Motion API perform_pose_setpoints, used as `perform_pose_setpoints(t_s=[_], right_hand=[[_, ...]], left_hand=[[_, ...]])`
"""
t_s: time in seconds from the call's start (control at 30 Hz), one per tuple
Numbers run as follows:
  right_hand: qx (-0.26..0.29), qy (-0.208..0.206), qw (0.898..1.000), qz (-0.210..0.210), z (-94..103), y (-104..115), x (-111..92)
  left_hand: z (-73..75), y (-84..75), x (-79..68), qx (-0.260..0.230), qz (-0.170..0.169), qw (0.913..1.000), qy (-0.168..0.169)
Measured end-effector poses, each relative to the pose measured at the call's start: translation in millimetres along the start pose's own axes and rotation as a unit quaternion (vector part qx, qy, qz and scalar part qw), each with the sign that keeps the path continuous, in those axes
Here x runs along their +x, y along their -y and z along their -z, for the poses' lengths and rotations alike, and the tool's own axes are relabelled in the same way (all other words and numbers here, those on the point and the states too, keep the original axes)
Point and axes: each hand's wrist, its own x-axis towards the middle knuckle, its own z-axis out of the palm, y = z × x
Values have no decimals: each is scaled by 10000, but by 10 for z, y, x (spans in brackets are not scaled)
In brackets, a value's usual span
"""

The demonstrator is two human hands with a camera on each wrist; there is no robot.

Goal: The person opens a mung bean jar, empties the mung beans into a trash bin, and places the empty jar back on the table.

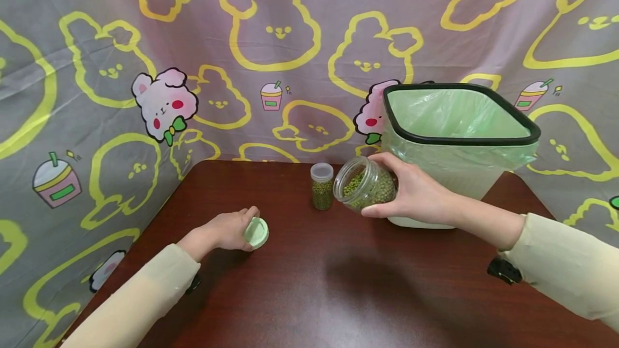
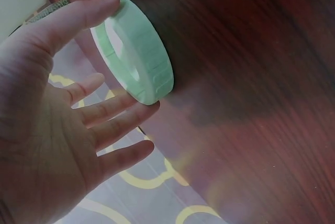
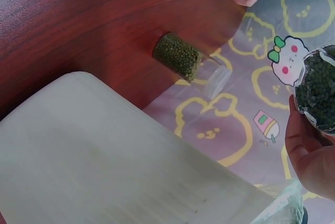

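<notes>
My left hand (image 1: 231, 231) pinches a pale green round lid (image 1: 257, 233) by its edge, low over the table. In the left wrist view the thumb and a couple of fingertips meet the rim of the lid (image 2: 152, 56), while the other fingers are spread. My right hand (image 1: 419, 192) grips a clear wide-mouthed jar (image 1: 374, 186) partly filled with green beans. This jar is held above the table, tipped with its uncovered mouth toward the left. Just left of it stands a smaller capped jar (image 1: 322, 189) of green beans, upright on the table.
A white bin (image 1: 461, 141) with a black rim and a light green liner stands at the back right, behind my right hand. The dark wooden table (image 1: 290, 283) runs back to a patterned cloth (image 1: 285, 26) that hangs behind and at the sides.
</notes>
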Motion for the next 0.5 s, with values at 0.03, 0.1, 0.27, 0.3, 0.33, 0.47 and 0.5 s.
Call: perform_pose_setpoints(t_s=[0.03,0.1,0.27,0.3,0.33,0.47,0.5], right_hand=[[-4,-2,10000,5,-3,0,3],[-12,-1,10000,12,-8,2,8],[-56,10,10000,-37,-6,5,4],[-58,12,10000,-48,-4,7,3],[-65,12,10000,-55,-2,8,2],[-33,20,10000,-71,6,12,0],[-15,30,10000,-77,9,13,0]], left_hand=[[-4,3,-5,-6,6,10000,1],[-12,12,-10,-28,16,10000,6],[-16,16,-7,-68,36,10000,62],[-19,18,-5,-67,34,9999,70],[-20,19,-2,-63,41,9999,77],[-18,28,10,-69,53,9999,136],[-15,29,15,-67,70,9998,158]])
